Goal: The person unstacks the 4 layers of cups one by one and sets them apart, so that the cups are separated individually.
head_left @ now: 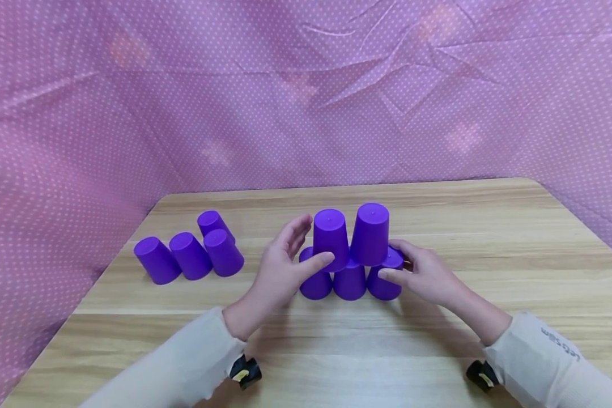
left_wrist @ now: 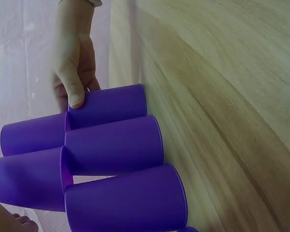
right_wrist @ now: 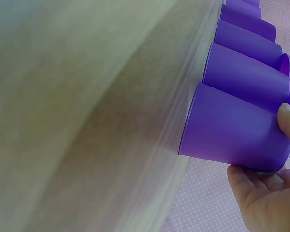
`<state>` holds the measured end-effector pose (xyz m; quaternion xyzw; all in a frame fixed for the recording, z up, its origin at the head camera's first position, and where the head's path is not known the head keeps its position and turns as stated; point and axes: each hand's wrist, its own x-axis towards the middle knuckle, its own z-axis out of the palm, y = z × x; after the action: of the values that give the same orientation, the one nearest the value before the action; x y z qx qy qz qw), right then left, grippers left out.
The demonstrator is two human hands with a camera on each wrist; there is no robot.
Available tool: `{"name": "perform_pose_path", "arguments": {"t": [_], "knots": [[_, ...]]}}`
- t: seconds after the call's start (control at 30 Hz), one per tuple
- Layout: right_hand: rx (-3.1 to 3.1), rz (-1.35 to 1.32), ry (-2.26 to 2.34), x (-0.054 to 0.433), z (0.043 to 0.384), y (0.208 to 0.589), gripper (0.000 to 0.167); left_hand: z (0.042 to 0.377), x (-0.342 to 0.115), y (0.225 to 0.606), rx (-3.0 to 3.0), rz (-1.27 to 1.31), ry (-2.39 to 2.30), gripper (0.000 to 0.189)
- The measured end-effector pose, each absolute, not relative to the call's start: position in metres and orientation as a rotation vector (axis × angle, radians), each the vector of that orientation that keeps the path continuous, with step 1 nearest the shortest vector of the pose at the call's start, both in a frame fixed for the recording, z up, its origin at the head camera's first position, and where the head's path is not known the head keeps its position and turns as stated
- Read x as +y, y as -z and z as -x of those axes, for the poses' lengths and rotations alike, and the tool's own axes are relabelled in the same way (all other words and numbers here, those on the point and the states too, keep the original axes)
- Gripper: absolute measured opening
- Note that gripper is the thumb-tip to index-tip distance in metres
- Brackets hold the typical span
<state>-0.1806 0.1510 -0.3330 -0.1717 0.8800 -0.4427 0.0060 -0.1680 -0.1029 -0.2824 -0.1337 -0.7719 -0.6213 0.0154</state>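
Upside-down purple cups form two tiers at the middle of the table. The bottom row has a left cup, a middle cup and a right cup. On them stand an upper left cup and an upper right cup. My right hand holds the bottom right cup between thumb and fingers, near its top. Beside the upper left cup is my left hand, fingers extended and spread from the thumb, which overlaps that cup in the head view.
To the left, several more upside-down purple cups stand close together on the wooden table. A pink dotted cloth hangs behind the table and along its sides. Both sleeves carry black wrist devices.
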Motion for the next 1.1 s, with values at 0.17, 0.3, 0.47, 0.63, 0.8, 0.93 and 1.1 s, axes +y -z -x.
{"name": "perform_pose_path", "arguments": {"t": [0.17, 0.3, 0.47, 0.63, 0.8, 0.93, 1.1], "knots": [[2.753, 0.535, 1.384, 0.151, 0.181, 0.333, 0.055, 0.171, -0.098, 0.283, -2.397, 0.404, 1.974, 0.072], [2.749, 0.530, 1.385, 0.151, 0.181, 0.333, 0.055, 0.175, -0.096, 0.285, -2.384, 0.407, 2.006, 0.070], [2.741, 0.520, 1.390, 0.151, 0.181, 0.333, 0.055, 0.176, -0.094, 0.288, -2.390, 0.392, 1.999, 0.072], [2.739, 0.519, 1.391, 0.151, 0.180, 0.332, 0.055, 0.177, -0.093, 0.289, -2.436, 0.359, 1.943, 0.071], [2.743, 0.523, 1.386, 0.151, 0.180, 0.332, 0.055, 0.177, -0.091, 0.289, -2.480, 0.313, 1.902, 0.070], [2.747, 0.524, 1.378, 0.151, 0.180, 0.332, 0.055, 0.178, -0.090, 0.290, -2.510, 0.260, 1.860, 0.069], [2.747, 0.529, 1.378, 0.151, 0.181, 0.331, 0.055, 0.180, -0.090, 0.290, -2.512, 0.247, 1.833, 0.066]]}}
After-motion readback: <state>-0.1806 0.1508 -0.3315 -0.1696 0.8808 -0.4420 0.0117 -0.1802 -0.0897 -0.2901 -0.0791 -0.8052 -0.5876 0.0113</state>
